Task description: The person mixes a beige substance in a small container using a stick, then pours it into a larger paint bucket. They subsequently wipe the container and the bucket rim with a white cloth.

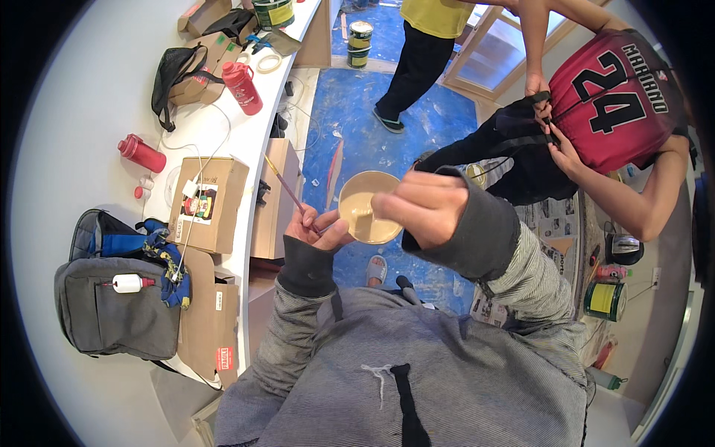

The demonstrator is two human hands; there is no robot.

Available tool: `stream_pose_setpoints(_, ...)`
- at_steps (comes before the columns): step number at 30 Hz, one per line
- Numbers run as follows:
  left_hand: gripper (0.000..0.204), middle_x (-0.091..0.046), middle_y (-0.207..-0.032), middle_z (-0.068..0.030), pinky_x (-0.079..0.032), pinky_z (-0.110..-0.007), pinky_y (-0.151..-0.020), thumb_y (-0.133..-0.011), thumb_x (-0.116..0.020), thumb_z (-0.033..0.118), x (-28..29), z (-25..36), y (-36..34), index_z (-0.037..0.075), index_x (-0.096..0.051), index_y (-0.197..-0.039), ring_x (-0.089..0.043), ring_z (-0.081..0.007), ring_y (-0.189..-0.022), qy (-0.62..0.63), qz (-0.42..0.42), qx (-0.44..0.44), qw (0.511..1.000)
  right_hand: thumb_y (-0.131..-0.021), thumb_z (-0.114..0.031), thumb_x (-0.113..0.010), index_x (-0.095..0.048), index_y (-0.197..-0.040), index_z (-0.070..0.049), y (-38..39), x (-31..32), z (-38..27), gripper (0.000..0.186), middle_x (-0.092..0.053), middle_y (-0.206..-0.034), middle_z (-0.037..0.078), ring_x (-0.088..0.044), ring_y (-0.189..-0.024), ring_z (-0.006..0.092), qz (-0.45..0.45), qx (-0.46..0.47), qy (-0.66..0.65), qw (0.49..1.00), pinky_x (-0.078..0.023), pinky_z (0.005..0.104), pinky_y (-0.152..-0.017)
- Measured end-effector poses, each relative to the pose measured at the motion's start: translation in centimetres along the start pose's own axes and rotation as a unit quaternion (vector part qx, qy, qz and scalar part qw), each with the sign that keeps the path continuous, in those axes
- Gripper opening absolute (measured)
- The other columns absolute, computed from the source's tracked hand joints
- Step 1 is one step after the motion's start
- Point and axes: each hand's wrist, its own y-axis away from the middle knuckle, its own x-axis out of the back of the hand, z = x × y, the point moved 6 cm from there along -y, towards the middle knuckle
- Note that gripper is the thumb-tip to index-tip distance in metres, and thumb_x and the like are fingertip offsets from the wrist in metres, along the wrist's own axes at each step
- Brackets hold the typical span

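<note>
My left hand (316, 227) is closed around a thin paintbrush (281, 179), its tip pointing up and left, and is at the left side of a tan cup or small tub (357, 216) with creamy tan contents, apparently supporting it. My right hand (432, 208) is over the cup's right half, fingers bent and closed, their tips inside or just above the rim; whatever they hold is hidden. Both forearms come up in grey sleeves with dark cuffs.
A white counter (167, 141) at left carries cardboard boxes (205, 212), bags (115, 298) and red bottles (242, 88). Blue floor covering (346, 112) lies ahead with paint cans (360, 45). A person in red (596, 97) bends close at right; another in yellow (424, 30) stands beyond.
</note>
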Motion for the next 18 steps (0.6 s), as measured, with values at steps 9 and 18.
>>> stream_pose_setpoints(9, 0.044, -0.06, -0.103, -0.0192, -0.057, -0.035, -0.081, -0.08, -0.069, -0.002, 0.6, -0.1, 0.7, 0.012, -0.028, -0.092, -0.064, -0.0224, -0.096, -0.028, -0.007, -0.01, 1.0, -0.07, -0.009, -0.064, -0.054, -0.099, -0.004, 0.0, 0.6, 0.6, 0.032, -0.058, -0.079, 0.007, -0.063, -0.079, 0.0261, -0.063, -0.049, 0.061, 0.995, -0.052, 0.0348, -0.066)
stream_pose_setpoints(18, 0.045, -0.06, -0.106, -0.0214, -0.057, -0.038, -0.084, -0.081, -0.069, 0.0, 0.6, -0.1, 1.0, 0.012, -0.027, -0.092, -0.063, -0.0238, -0.101, -0.007, 0.02, -0.017, 1.0, -0.072, -0.007, -0.063, -0.056, -0.098, -0.001, 0.1, -0.6, -0.3, 0.027, -0.062, -0.084, 0.011, -0.065, -0.085, 0.0295, -0.09, -0.041, -0.068, 0.993, -0.054, 0.0377, -0.073)
